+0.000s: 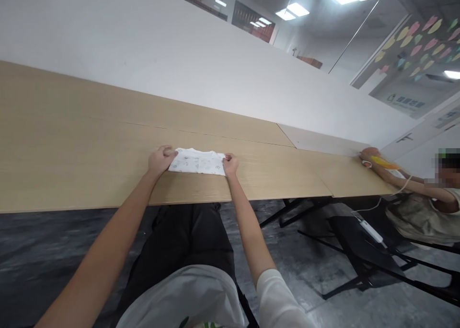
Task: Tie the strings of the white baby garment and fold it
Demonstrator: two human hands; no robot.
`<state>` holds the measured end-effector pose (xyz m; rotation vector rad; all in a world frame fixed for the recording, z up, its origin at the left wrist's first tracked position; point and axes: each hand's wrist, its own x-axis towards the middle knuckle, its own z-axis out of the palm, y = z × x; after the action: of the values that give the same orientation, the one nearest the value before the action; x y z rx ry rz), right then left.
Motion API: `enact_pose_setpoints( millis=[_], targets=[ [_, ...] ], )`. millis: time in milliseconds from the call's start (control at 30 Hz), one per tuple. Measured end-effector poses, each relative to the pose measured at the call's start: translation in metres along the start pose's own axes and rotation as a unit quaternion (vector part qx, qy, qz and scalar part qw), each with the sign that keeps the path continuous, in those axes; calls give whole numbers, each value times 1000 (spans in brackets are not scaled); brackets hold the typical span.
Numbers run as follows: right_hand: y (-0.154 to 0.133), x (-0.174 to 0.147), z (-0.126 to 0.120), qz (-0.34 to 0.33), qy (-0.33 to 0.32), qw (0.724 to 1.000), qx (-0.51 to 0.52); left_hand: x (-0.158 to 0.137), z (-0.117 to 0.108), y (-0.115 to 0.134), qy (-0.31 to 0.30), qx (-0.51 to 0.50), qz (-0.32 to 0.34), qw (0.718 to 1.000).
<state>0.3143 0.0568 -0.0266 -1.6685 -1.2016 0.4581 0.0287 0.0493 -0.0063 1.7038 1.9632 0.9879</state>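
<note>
A small white printed garment (198,162) lies folded into a wide strip on the table, with a shallow dip along its far edge and a crease near its middle. My left hand (160,159) is closed on its left end, the thumb resting on top of the fabric. At the right end, my right hand (230,165) pinches the edge between thumb and curled fingers. Parts of both ends are hidden under my fingers.
The long wooden table (89,160) runs along a white wall (143,54). At the far right, another person's arms (388,174) reach over the table beside a yellow item (384,163). A black folding chair (362,246) holds a white power strip (372,232) with a cable.
</note>
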Motion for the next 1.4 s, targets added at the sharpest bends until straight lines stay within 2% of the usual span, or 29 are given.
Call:
enact_pose_setpoints(
  millis=[233, 667, 800, 967, 1400],
  targets=[
    [1, -1, -1, -24, 23, 999, 6, -2, 0, -4, -30, -62, 22, 997],
    [0, -1, 1, -22, 30, 999, -30, 1, 2, -5, -30, -28, 17, 999],
    [-2, -6, -3, -23, 3, 996, -85, -1, -1, -5, -11, 4, 72, 997],
    [-4, -10, -6, -49, -35, 990, -128, 1, 2, -8, -51, 18, 141, 988],
    [-2, -9, -5, -63, -54, 989, -124, 5, 6, -16, -34, -7, 128, 991]
  ],
)
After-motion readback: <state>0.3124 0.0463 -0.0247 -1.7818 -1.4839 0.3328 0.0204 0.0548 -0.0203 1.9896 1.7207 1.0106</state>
